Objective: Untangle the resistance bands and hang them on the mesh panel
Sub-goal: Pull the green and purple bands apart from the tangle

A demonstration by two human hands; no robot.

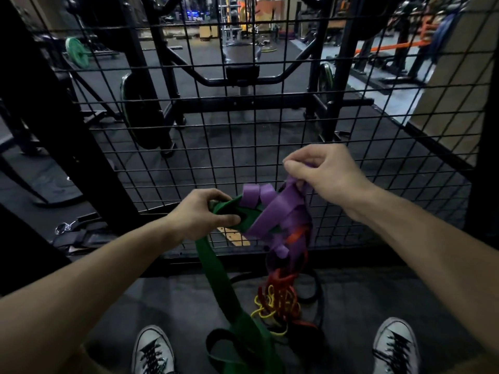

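While the bands hang knotted in front of the mesh [270, 147], the left hand [201, 214] has its fingers [229, 219] pinched on the green band [216, 265], and the right hand [321, 171], raised a little higher, has its fingers closed on the top of the purple band [280, 211]. Purple loops twist over the green just between the two hands. Lower down, a red band [280, 282] and a thin yellow band [270, 311] trail in a clump onto the floor [162, 300], with a black band [313, 290] curling beside them. Green runs down wide and flat, ending in folds between two grey sneakers [154, 352].

Floor is dark rubber matting. Mesh is a black wire grid, upright, just beyond the hands, nothing hung on it. Left of it, straps with a metal clip [64, 228] lie on the floor. Through the grid: a black rack [243, 103], a dark plate [140, 114] leaning at its left post, a green plate [77, 52] farther back on the left, orange bars [388, 47] on the right. Room is dim, more gym gear blurred at the back.
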